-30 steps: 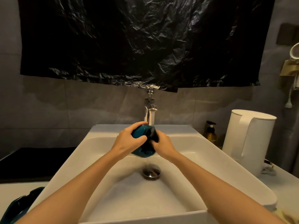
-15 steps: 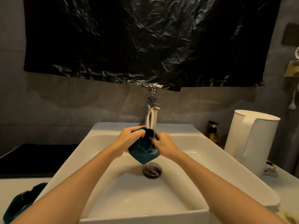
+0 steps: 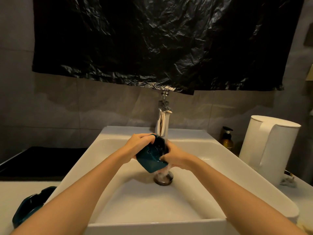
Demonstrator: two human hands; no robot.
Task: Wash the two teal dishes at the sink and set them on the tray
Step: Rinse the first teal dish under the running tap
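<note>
A teal dish (image 3: 151,158) is held tilted over the white sink (image 3: 211,160), under water running from the chrome faucet (image 3: 162,122). My left hand (image 3: 138,145) grips its upper left rim, fingers curled over the edge. My right hand (image 3: 174,156) holds its right side with fingers on the inner face, partly hidden by the dish and the water. A second teal dish (image 3: 29,206) lies on the white counter at the lower left, partly hidden by my left forearm. A black tray (image 3: 42,160) sits left of the sink.
The drain plug (image 3: 163,179) is below the dish. A white kettle (image 3: 269,150) and an amber pump bottle (image 3: 227,141) stand right of the sink. A black plastic sheet (image 3: 160,39) hangs on the wall above the faucet.
The dish has tipped further so its lower edge points down toward the drain. My right hand has slid lower along the dish. The camera has shifted slightly.
</note>
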